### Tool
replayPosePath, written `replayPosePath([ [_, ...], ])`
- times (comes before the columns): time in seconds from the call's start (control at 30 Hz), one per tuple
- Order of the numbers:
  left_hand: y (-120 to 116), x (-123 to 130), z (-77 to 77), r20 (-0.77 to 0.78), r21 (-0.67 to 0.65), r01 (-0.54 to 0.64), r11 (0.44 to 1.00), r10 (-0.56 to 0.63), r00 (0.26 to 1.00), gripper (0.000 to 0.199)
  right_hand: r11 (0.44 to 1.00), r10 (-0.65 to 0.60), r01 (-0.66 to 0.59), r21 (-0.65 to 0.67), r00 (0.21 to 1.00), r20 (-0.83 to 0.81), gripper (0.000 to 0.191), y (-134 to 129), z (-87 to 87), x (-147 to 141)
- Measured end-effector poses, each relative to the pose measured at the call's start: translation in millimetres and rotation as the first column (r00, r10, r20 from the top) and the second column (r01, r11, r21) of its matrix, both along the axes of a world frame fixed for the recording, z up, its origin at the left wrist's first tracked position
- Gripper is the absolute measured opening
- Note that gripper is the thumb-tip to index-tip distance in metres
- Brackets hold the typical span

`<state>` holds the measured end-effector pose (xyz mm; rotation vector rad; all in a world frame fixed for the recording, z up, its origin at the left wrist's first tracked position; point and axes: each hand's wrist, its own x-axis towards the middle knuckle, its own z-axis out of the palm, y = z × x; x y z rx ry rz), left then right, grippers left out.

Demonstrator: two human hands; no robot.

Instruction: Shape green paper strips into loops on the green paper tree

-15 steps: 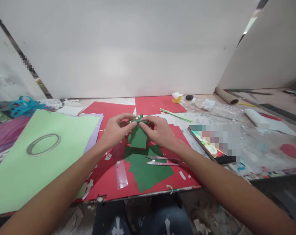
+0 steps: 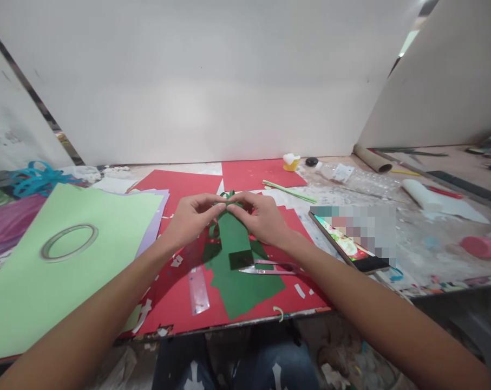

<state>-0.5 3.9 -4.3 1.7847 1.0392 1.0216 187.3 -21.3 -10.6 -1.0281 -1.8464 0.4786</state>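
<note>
Left hand (image 2: 192,219) and right hand (image 2: 265,216) are pinching a green paper piece (image 2: 234,233), seemingly by its far edge, over a flat green sheet (image 2: 245,295).

Left hand (image 2: 191,218) and right hand (image 2: 264,218) meet at table centre, fingertips pinching the far end of a dark green paper piece (image 2: 235,230); its long flap hangs toward the near side, curled green loops about it. Beneath: a flat green sheet (image 2: 245,295) on red paper (image 2: 170,303). Thread snips (image 2: 248,269) lie across the green sheet, points left. Clear ruler (image 2: 198,292) just left of it. Far left, tape roll (image 2: 46,253) on a light green sheet (image 2: 95,281). Right: phone (image 2: 345,238), screen lit. Far side: pale green strips (image 2: 289,192), yellow cup (image 2: 291,164), cardboard tube (image 2: 371,157).
</note>
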Motion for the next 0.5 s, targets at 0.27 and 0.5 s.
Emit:
replayPosePath([
  [0.27, -0.5, 0.6, 1.8, 0.001, -0.002, -0.019, 1.000, 0.019, 1.000, 0.034, 1.000, 0.017, -0.017, -0.003, 1.000, 0.023, 0.020, 0.0, 1.9, 2.6],
  [0.5, 0.9, -0.9, 0.4, 0.021, -0.009, 0.017, 1.000, -0.017, 1.000, 0.033, 1.000, 0.009, -0.009, -0.007, 1.000, 0.012, 0.021, 0.0, 1.0, 2.6],
])
